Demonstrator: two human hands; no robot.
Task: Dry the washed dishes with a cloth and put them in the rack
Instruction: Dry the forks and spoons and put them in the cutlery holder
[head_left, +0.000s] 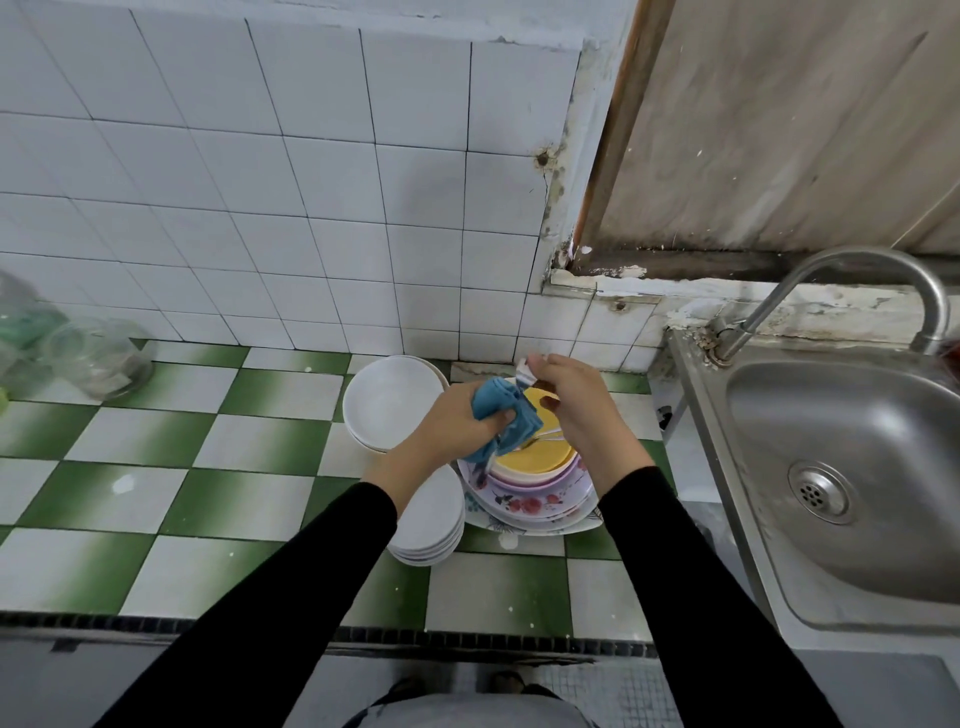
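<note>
Left hand (457, 422) gripped the blue cloth (506, 415), touching the small white utensil (523, 370) pinched upright by the right hand (571, 402).

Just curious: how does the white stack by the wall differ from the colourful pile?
The white stack is plain and uniform; the colourful pile is yellow, lilac and floral. The white stack stands uncovered; the blue cloth hides part of the colourful pile. Both sit on the counter.
</note>
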